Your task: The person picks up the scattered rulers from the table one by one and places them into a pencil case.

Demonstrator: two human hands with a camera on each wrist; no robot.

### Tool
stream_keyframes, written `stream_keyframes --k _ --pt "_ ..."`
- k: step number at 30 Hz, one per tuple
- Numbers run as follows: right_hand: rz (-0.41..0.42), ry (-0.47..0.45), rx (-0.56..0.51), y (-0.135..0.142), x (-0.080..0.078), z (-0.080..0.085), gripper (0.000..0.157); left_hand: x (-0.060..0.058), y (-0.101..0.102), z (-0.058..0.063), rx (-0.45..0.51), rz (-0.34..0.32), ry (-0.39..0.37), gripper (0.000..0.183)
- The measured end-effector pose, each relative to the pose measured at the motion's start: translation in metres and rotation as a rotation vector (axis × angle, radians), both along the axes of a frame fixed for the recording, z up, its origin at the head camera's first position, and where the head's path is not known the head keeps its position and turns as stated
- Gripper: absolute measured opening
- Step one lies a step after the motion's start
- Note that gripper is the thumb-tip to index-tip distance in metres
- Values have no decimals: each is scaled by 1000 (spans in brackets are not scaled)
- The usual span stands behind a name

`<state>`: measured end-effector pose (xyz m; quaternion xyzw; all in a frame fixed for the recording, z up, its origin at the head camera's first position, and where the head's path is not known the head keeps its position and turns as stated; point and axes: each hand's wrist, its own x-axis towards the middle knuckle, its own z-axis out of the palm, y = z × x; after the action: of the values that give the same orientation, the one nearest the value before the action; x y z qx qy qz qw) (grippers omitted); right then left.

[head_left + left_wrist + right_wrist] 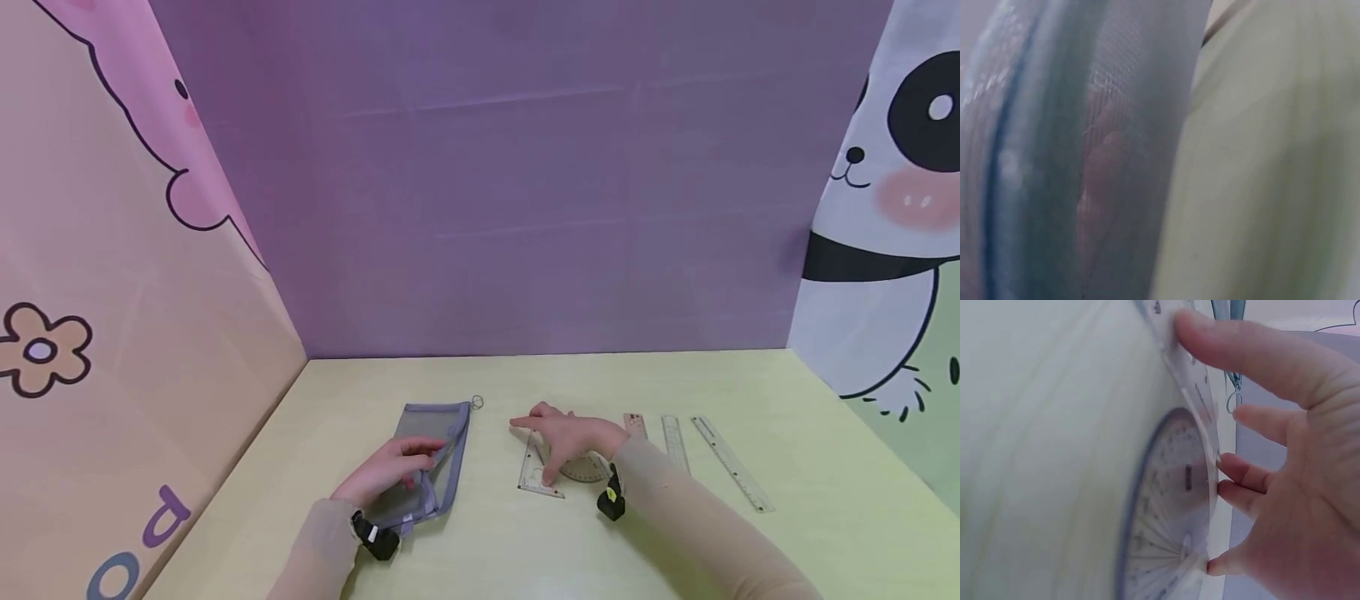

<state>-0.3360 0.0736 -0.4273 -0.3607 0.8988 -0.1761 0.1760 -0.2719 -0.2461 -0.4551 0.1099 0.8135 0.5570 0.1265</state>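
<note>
My left hand (pixel 393 462) grips the zipped edge of a grey mesh pouch (pixel 429 421) with lilac trim, lying on the left of the table. Through the mesh, blurred fingers (pixel 1100 181) show in the left wrist view. Spread over a clear set square (pixel 531 477), my right hand (pixel 573 435) touches it with the thumb at its near corner. Its other fingertips lie along the far side, and the index finger points out to the left. Just right of the set square is a clear protractor (pixel 1169 506), partly under the hand in the head view.
Right of the protractor lie a short ruler (pixel 634 423), a clear ruler (pixel 673 442) partly covered by my right forearm, and a longer slanted ruler (pixel 731 462). A metal ring (pixel 477 402) hangs at the pouch's far corner. A purple backdrop (pixel 525 208) borders the table's far edge.
</note>
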Motion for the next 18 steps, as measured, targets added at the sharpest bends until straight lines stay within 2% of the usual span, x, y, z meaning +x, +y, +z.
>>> stream_keyframes --k 4,10,18 --pt "-30 13 -59 -1 1 0 97 0 2 1 2 -8 6 41" --pt "-58 -16 -148 -4 1 -7 96 1 1 1 5 -19 3 41" --pt "-84 -22 -225 -7 4 -8 94 1 -1 0 6 -14 13 41"
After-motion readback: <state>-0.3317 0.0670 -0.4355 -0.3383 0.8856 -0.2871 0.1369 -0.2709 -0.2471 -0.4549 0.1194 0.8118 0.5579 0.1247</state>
